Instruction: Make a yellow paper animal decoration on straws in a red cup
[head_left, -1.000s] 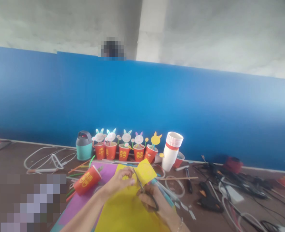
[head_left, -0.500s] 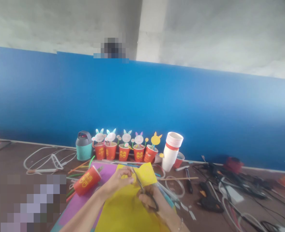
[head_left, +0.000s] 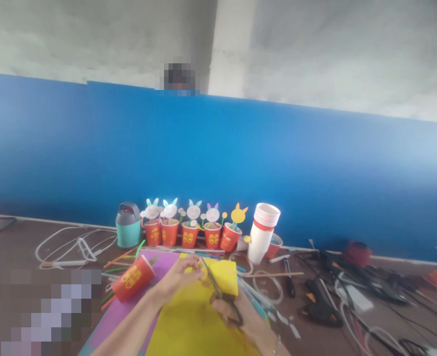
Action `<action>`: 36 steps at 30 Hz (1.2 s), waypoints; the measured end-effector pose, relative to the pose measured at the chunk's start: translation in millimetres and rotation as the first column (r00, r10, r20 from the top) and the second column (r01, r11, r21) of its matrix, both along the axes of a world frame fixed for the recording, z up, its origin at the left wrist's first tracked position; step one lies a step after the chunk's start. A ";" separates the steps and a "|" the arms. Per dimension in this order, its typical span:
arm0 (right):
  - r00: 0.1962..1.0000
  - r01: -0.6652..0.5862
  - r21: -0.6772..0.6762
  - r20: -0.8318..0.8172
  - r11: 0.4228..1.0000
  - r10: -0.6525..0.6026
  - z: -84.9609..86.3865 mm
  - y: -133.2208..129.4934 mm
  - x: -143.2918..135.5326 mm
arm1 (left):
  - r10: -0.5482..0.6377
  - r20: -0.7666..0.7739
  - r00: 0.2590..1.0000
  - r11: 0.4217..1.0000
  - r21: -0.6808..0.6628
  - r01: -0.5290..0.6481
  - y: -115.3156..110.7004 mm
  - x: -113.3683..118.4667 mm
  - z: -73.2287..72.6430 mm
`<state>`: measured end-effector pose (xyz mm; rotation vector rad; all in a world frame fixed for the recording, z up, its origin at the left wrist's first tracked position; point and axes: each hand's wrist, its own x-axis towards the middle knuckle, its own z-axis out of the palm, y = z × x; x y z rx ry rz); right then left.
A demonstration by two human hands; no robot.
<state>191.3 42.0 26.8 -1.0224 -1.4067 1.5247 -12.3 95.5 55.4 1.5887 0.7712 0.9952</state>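
Note:
Between thumb and fingers, my left hand [head_left: 184, 275] pinches a piece of yellow paper [head_left: 223, 274] by its left side. My right hand [head_left: 231, 309] is closed around the dark handles of the scissors [head_left: 215, 287], whose blades point up and left across the yellow paper close to my left fingertips. Under both hands lies a larger yellow sheet [head_left: 188, 321], overlapping a purple sheet [head_left: 118, 319]. A red paper cup [head_left: 133, 278] lies on its side left of my left hand.
Red cups with animal-face cutouts [head_left: 190, 234] line the blue partition [head_left: 203, 148]. Beside them stand a teal container [head_left: 128, 227] and a white cup stack [head_left: 263, 232]. A glue gun [head_left: 320, 306] and cables are at right. A blurred head shows above the partition.
The yellow paper piece has turned, its upper right part now lower and flatter. Both hands stay nearly in place. The head behind the partition has shifted slightly right.

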 end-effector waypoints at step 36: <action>0.994 -0.039 0.048 0.106 0.998 0.033 15.3 -7.4 1.3 | -0.021 0.102 0.995 0.996 -0.089 0.030 1.5 0.8 1.4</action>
